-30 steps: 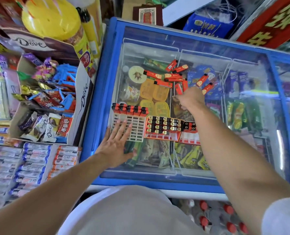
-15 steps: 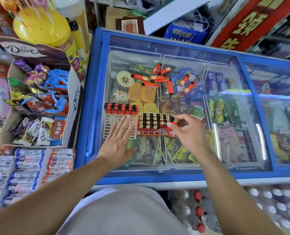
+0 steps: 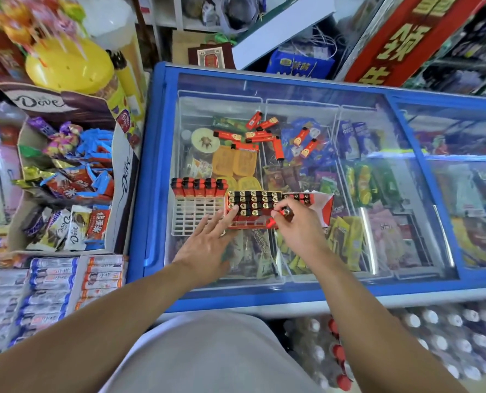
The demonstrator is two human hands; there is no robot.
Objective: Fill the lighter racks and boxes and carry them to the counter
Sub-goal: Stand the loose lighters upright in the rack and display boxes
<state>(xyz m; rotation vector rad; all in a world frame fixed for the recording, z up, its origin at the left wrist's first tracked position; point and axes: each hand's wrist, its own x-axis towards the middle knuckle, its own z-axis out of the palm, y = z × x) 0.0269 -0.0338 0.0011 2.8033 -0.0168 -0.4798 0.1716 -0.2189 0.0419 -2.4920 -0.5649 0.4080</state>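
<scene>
Pinching one lighter (image 3: 282,214), right hand (image 3: 300,232) aims at red box (image 3: 253,207) — left hand (image 3: 207,241), fingers flat & spread, steadies it.

The freezer lid (image 3: 307,282), the surface here, leaves bare glass at 6 o'clock along its near edge and across the whole sliding pane at 3 o'clock, so a hand could pass there. At the centre the way is blocked: a white rack (image 3: 197,214) sits touching a red box (image 3: 251,209) packed with lighters, and a second red box (image 3: 311,201) lies just beside it. The left hand (image 3: 204,242) rests flat with straight fingers against the first box; the right hand (image 3: 298,231) pinches a lighter (image 3: 281,215) at its near corner. Loose lighters (image 3: 264,134) scatter the glass at 12 o'clock. At 9 o'clock a tall candy carton (image 3: 122,177) walls off the lid's left edge.
</scene>
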